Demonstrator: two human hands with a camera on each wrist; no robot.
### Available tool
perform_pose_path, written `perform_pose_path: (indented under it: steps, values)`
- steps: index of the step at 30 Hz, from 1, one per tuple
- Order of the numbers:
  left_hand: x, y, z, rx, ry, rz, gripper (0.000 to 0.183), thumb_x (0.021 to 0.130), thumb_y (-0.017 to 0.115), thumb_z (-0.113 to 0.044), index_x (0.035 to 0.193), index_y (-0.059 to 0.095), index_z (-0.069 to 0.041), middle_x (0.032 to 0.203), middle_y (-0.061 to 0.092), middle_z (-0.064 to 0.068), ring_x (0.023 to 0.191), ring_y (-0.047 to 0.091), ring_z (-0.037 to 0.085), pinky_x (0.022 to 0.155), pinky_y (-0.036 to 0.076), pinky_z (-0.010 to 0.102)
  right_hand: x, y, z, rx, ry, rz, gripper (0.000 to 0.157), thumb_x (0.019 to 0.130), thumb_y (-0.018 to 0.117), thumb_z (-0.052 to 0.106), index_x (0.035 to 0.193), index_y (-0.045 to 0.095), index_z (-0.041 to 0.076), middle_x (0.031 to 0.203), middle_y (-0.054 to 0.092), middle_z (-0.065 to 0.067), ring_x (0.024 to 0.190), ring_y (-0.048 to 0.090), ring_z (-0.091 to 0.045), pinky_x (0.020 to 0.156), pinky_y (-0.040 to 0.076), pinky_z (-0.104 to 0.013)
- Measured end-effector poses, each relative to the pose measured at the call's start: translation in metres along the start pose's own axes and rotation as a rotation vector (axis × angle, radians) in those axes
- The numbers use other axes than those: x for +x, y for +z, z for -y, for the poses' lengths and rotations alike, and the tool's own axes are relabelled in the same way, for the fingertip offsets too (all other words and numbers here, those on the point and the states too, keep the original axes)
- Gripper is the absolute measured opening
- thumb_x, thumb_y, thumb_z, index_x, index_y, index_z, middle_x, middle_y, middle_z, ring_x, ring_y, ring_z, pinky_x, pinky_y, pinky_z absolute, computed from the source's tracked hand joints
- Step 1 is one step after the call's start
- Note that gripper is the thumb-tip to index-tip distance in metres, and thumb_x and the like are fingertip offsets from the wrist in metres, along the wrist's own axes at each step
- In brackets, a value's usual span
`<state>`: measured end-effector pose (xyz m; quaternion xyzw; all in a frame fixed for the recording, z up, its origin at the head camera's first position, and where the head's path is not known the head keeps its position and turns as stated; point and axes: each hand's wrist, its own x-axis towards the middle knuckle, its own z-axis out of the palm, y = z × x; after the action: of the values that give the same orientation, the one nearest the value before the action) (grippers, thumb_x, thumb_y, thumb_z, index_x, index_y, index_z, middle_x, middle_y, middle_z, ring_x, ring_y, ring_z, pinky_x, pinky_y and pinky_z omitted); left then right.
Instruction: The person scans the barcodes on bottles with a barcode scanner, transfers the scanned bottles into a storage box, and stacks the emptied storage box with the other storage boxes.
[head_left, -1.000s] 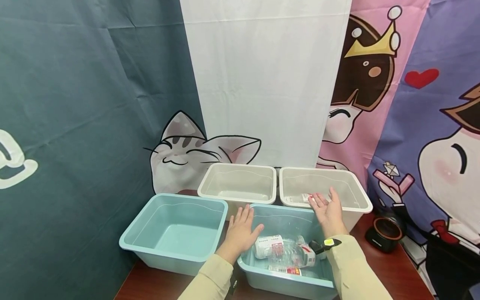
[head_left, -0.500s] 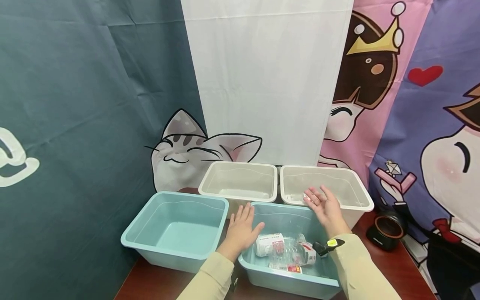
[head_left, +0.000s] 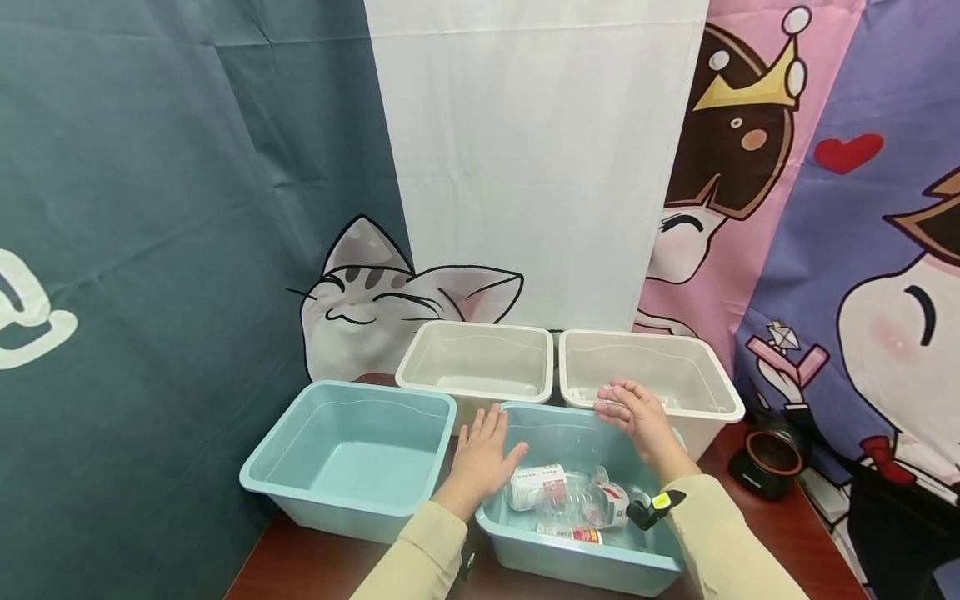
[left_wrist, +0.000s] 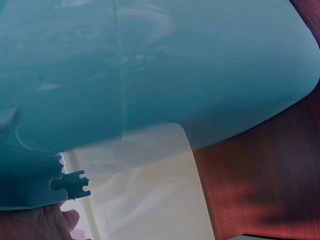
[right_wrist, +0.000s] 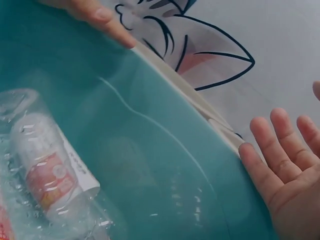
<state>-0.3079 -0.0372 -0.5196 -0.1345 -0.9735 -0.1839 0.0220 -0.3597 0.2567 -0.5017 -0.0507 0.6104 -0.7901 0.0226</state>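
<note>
My left hand [head_left: 483, 462] rests at the left rim of the right-hand blue tub [head_left: 581, 575], its fingers extended; the left wrist view shows only part of that hand [left_wrist: 40, 225]. Over the same tub's back right rim is my right hand [head_left: 645, 421], its fingers relaxed and holding nothing, in front of the right white tub [head_left: 690, 371]. Inside the blue tub lie several clear plastic bottles, among them a white-labelled bottle [head_left: 537, 486] and a red-labelled bottle [head_left: 570, 533]. A clear item in the right white tub is mostly hidden behind my right hand.
Another blue tub [head_left: 300, 512] stands to the left. Behind it and to its right is a second white tub [head_left: 476, 392]. A black round device [head_left: 768, 462] sits at the right on the brown table [head_left: 300, 571]. Printed curtains hang close behind.
My right hand has turned and shifted slightly left and down, its fingers drawing together in front of the white tub. My left hand stays at the rim.
</note>
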Motion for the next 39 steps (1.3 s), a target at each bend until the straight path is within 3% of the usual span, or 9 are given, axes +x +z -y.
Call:
perform_pose_path:
  steps: [4, 10, 13, 16, 20, 23, 28, 34, 39]
  values:
    - [-0.001, 0.000, -0.001, 0.001, 0.001, 0.004, 0.078, 0.104, 0.033, -0.060, 0.159, 0.029, -0.005, 0.168, 0.020, 0.012, 0.154, 0.015, 0.036, 0.121, 0.016, 0.060, -0.002, 0.000, -0.005, -0.126, 0.003, 0.010, 0.025, 0.105, 0.057, 0.021, 0.122, 0.051, 0.003, 0.103, 0.073, -0.002, 0.093, 0.074, -0.019, 0.087, 0.059, -0.037]
    - [0.000, 0.000, -0.002, 0.013, 0.004, 0.006, 0.078, 0.104, 0.032, -0.061, 0.159, 0.029, -0.005, 0.168, 0.020, 0.011, 0.154, 0.016, 0.036, 0.120, 0.018, 0.060, -0.006, -0.001, -0.009, -0.357, 0.017, 0.100, 0.039, 0.101, 0.065, 0.016, 0.128, 0.050, -0.007, 0.119, 0.066, -0.026, 0.102, 0.072, -0.030, 0.089, 0.058, -0.042]
    - [0.001, -0.001, -0.002, 0.018, -0.002, 0.008, 0.078, 0.104, 0.031, -0.061, 0.160, 0.029, -0.006, 0.168, 0.019, 0.010, 0.154, 0.015, 0.036, 0.120, 0.018, 0.060, -0.007, -0.001, -0.011, -0.437, 0.023, 0.166, 0.046, 0.099, 0.067, 0.016, 0.130, 0.049, -0.012, 0.121, 0.063, -0.032, 0.106, 0.069, -0.035, 0.091, 0.057, -0.048]
    - [0.001, -0.001, -0.001, 0.019, -0.005, 0.012, 0.078, 0.104, 0.031, -0.061, 0.160, 0.028, -0.007, 0.168, 0.018, 0.009, 0.155, 0.015, 0.035, 0.121, 0.017, 0.060, -0.007, 0.001, -0.015, -0.528, 0.034, 0.219, 0.046, 0.097, 0.070, 0.019, 0.130, 0.053, -0.010, 0.119, 0.064, -0.030, 0.103, 0.068, -0.032, 0.089, 0.057, -0.048]
    - [0.000, -0.003, -0.001, 0.017, -0.005, 0.015, 0.078, 0.104, 0.031, -0.061, 0.160, 0.028, -0.007, 0.168, 0.019, 0.010, 0.154, 0.015, 0.035, 0.121, 0.017, 0.060, -0.006, 0.006, -0.019, -0.638, 0.003, 0.301, 0.040, 0.097, 0.070, 0.017, 0.126, 0.058, -0.008, 0.114, 0.067, -0.024, 0.099, 0.066, -0.024, 0.085, 0.056, -0.037]
    - [0.000, -0.003, -0.001, 0.017, -0.007, 0.011, 0.077, 0.104, 0.033, -0.060, 0.159, 0.029, -0.006, 0.168, 0.019, 0.010, 0.154, 0.015, 0.035, 0.120, 0.017, 0.060, -0.005, 0.009, -0.021, -0.677, -0.042, 0.356, 0.037, 0.097, 0.070, 0.014, 0.125, 0.059, -0.008, 0.112, 0.068, -0.020, 0.100, 0.066, -0.022, 0.084, 0.055, -0.030]
    - [0.000, -0.002, 0.000, 0.007, -0.010, 0.010, 0.077, 0.104, 0.034, -0.060, 0.159, 0.030, -0.006, 0.168, 0.020, 0.011, 0.154, 0.015, 0.036, 0.120, 0.017, 0.060, -0.004, 0.011, -0.019, -0.742, -0.066, 0.424, 0.033, 0.095, 0.072, 0.017, 0.121, 0.062, -0.002, 0.108, 0.069, -0.013, 0.099, 0.065, -0.021, 0.084, 0.054, -0.027]
    - [-0.001, -0.001, 0.001, 0.011, -0.009, 0.008, 0.077, 0.104, 0.033, -0.060, 0.159, 0.030, -0.006, 0.168, 0.020, 0.010, 0.154, 0.015, 0.035, 0.120, 0.017, 0.060, -0.006, 0.009, -0.016, -0.849, -0.052, 0.594, 0.033, 0.095, 0.072, 0.018, 0.122, 0.061, 0.004, 0.116, 0.067, -0.014, 0.110, 0.065, -0.031, 0.094, 0.054, -0.044]
    - [-0.001, -0.002, 0.001, 0.009, -0.008, 0.001, 0.077, 0.104, 0.033, -0.061, 0.159, 0.030, -0.006, 0.168, 0.020, 0.010, 0.154, 0.015, 0.035, 0.120, 0.017, 0.060, -0.009, 0.007, -0.016, -0.883, 0.029, 0.645, 0.043, 0.092, 0.076, 0.026, 0.127, 0.060, 0.007, 0.124, 0.064, -0.022, 0.116, 0.062, -0.040, 0.098, 0.050, -0.057]
